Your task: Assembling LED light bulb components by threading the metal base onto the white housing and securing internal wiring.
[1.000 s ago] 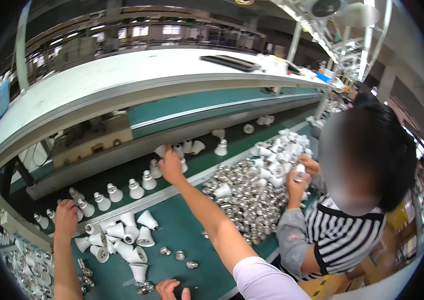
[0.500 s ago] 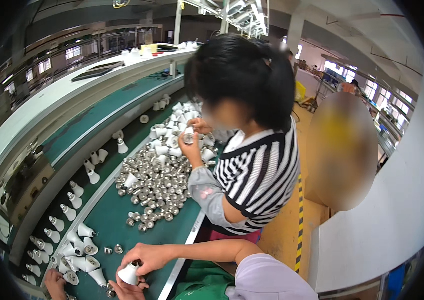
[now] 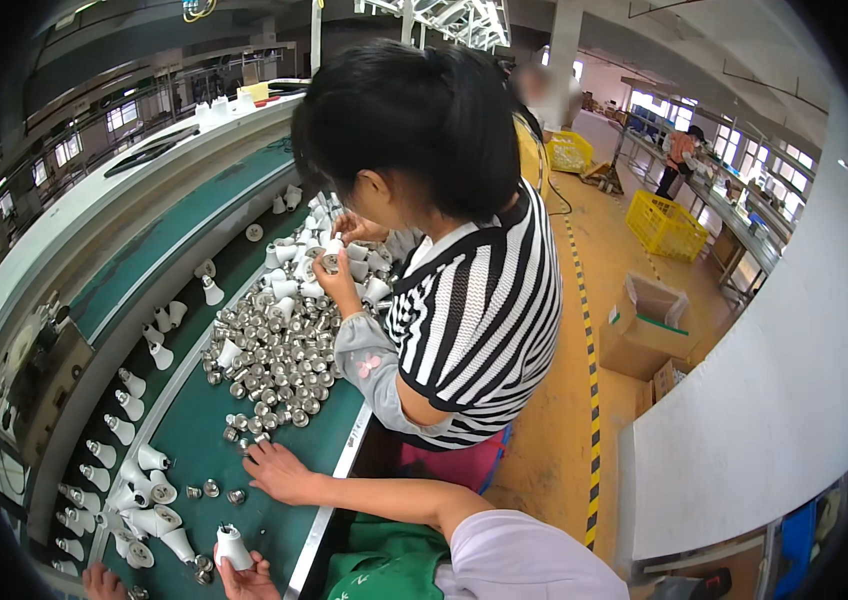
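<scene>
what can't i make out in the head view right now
All in the head view:
Left hand: wrist cut off by the lower edge.
White housing: base partly covered by that hand.
Right hand: too small to tell if it grips one of the metal caps.
Co-worker's hand, lower left: partly cut off below.
Distant worker: too small to tell what they handle.

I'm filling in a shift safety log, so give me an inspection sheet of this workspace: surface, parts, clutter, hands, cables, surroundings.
Surface: green bench top, pale front edge.
Parts: white bulb housings, piled; metal caps, heaped.
Clutter: some housings mixed into the far end of the cap heap; a few caps lie apart.
Hands: left hand grips a white housing; right hand at the heap's near edge, grasp unclear; another person's hand at lower left.
Cables: thin dark cord on the floor.
Surroundings: co-worker alongside; yellow crates; open cardboard box; striped floor tape.
</scene>
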The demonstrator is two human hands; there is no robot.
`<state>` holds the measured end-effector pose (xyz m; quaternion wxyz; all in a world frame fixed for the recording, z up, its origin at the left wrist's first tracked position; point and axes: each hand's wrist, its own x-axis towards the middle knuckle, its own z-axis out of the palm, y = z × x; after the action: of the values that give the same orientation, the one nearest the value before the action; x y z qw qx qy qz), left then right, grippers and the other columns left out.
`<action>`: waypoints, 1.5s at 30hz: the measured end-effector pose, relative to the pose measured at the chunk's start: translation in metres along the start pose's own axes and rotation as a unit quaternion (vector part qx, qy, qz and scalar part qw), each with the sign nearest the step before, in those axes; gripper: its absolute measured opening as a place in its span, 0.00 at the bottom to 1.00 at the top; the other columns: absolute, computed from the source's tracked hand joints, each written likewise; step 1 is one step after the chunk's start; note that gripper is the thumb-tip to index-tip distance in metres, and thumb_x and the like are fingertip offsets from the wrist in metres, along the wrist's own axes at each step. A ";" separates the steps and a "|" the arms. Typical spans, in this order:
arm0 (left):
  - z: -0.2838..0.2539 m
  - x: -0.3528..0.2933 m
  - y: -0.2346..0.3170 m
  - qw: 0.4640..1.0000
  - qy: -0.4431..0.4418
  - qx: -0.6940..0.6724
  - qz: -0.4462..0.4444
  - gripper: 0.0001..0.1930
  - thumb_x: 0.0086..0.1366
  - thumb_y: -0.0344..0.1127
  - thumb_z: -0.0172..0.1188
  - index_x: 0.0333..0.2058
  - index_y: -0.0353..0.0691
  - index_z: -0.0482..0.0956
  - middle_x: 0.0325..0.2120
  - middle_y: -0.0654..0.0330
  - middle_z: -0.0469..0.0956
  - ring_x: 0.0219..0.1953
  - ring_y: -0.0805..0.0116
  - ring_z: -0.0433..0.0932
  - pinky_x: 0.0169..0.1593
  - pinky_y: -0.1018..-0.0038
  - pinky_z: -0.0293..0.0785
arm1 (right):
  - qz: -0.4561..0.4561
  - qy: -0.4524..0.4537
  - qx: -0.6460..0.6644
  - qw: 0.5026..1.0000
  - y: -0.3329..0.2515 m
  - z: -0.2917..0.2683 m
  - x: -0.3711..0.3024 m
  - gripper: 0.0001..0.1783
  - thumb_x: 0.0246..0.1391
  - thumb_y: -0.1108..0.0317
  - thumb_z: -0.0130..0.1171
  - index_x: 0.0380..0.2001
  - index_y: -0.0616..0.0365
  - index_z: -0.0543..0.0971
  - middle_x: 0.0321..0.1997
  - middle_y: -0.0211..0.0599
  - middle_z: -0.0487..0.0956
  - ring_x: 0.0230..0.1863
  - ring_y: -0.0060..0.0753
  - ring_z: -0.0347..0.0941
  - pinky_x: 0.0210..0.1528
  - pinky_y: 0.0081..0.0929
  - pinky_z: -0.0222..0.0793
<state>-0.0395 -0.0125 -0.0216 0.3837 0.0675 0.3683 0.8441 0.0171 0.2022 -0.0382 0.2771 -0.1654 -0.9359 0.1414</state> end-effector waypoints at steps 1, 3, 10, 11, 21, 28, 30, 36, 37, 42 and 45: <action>0.000 0.000 -0.002 1.000 0.007 -0.004 0.004 0.17 0.62 0.41 0.47 0.43 0.35 0.71 0.37 0.54 0.76 0.34 0.55 0.75 0.38 0.63 0.71 | 0.005 0.000 0.000 1.000 0.000 0.004 0.004 0.19 0.41 0.63 0.60 0.36 0.61 0.72 0.40 0.44 0.66 0.46 0.44 0.62 0.42 0.34 0.60; 0.003 -0.001 -0.003 1.000 0.024 0.003 0.000 0.17 0.62 0.41 0.47 0.43 0.35 0.71 0.36 0.54 0.76 0.33 0.55 0.75 0.37 0.64 0.71 | 0.039 -0.033 0.012 0.999 0.003 0.007 0.013 0.18 0.40 0.63 0.60 0.35 0.61 0.72 0.40 0.44 0.66 0.44 0.44 0.62 0.41 0.35 0.61; 0.006 -0.005 -0.005 0.998 0.055 0.009 0.018 0.16 0.62 0.40 0.48 0.43 0.35 0.72 0.35 0.54 0.76 0.33 0.55 0.74 0.37 0.65 0.70 | -0.005 0.056 -0.092 0.994 0.017 0.007 0.033 0.16 0.41 0.63 0.59 0.35 0.56 0.72 0.37 0.40 0.68 0.42 0.38 0.63 0.41 0.33 0.57; 0.009 -0.004 -0.005 0.998 0.056 0.009 0.017 0.16 0.62 0.40 0.48 0.43 0.35 0.72 0.35 0.54 0.76 0.33 0.55 0.74 0.37 0.65 0.70 | -0.035 0.012 -0.099 0.994 0.021 0.017 0.034 0.16 0.42 0.64 0.58 0.35 0.56 0.71 0.36 0.40 0.68 0.42 0.39 0.63 0.42 0.34 0.57; 0.031 -0.004 -0.003 0.999 0.030 0.010 0.007 0.20 0.63 0.46 0.46 0.48 0.39 0.64 0.39 0.52 0.72 0.30 0.70 0.73 0.29 0.82 0.72 | 0.007 0.073 0.142 0.987 -0.005 -0.008 0.042 0.12 0.39 0.76 0.55 0.30 0.60 0.68 0.30 0.43 0.70 0.34 0.48 0.69 0.35 0.36 0.63; 0.038 -0.001 -0.009 0.998 0.036 -0.059 -0.010 0.21 0.65 0.44 0.44 0.53 0.39 0.60 0.46 0.52 0.69 0.37 0.69 0.74 0.34 0.79 0.75 | 0.096 -0.145 0.535 0.827 -0.050 -0.066 -0.014 0.27 0.40 0.63 0.62 0.44 0.59 0.66 0.29 0.36 0.69 0.31 0.28 0.66 0.35 0.26 0.63; 0.042 -0.005 -0.016 1.000 -0.021 -0.006 0.015 0.22 0.65 0.43 0.45 0.53 0.39 0.60 0.45 0.53 0.69 0.39 0.68 0.73 0.35 0.79 0.75 | 0.120 -0.135 0.523 0.833 -0.058 -0.075 -0.021 0.28 0.40 0.60 0.63 0.44 0.60 0.68 0.28 0.36 0.71 0.31 0.25 0.66 0.35 0.24 0.64; 0.061 -0.027 -0.007 0.997 0.037 0.064 0.022 0.15 0.60 0.41 0.46 0.37 0.35 0.71 0.33 0.55 0.74 0.36 0.61 0.72 0.38 0.68 0.68 | 0.092 -0.104 0.526 0.839 -0.065 -0.077 -0.028 0.18 0.41 0.68 0.61 0.37 0.64 0.73 0.34 0.38 0.74 0.32 0.24 0.70 0.36 0.23 0.66; 0.038 -0.019 -0.007 0.997 -0.059 0.020 -0.040 0.17 0.62 0.40 0.46 0.48 0.39 0.62 0.39 0.54 0.71 0.37 0.61 0.74 0.36 0.72 0.72 | 0.067 -0.075 0.533 0.840 -0.063 -0.080 -0.029 0.19 0.41 0.70 0.61 0.38 0.64 0.73 0.34 0.38 0.74 0.32 0.24 0.70 0.36 0.22 0.67; 0.049 -0.012 -0.015 0.996 -0.052 -0.005 -0.067 0.26 0.61 0.37 0.51 0.55 0.40 0.54 0.43 0.52 0.68 0.34 0.60 0.75 0.29 0.74 0.77 | 0.133 -0.072 0.580 0.801 -0.059 -0.098 -0.029 0.16 0.42 0.68 0.60 0.36 0.64 0.75 0.28 0.38 0.75 0.29 0.25 0.71 0.34 0.25 0.67; 0.050 -0.013 -0.017 0.995 -0.079 0.053 -0.024 0.26 0.60 0.36 0.53 0.54 0.40 0.55 0.43 0.52 0.68 0.35 0.59 0.75 0.27 0.74 0.77 | 0.155 -0.035 0.590 0.791 -0.052 -0.080 -0.033 0.12 0.47 0.71 0.58 0.37 0.63 0.77 0.33 0.35 0.76 0.31 0.22 0.70 0.33 0.21 0.68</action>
<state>-0.0003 0.0140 0.0046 0.4277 0.1454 0.3826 0.8059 0.0766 0.1556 0.0293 0.2618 -0.1077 -0.6410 0.7134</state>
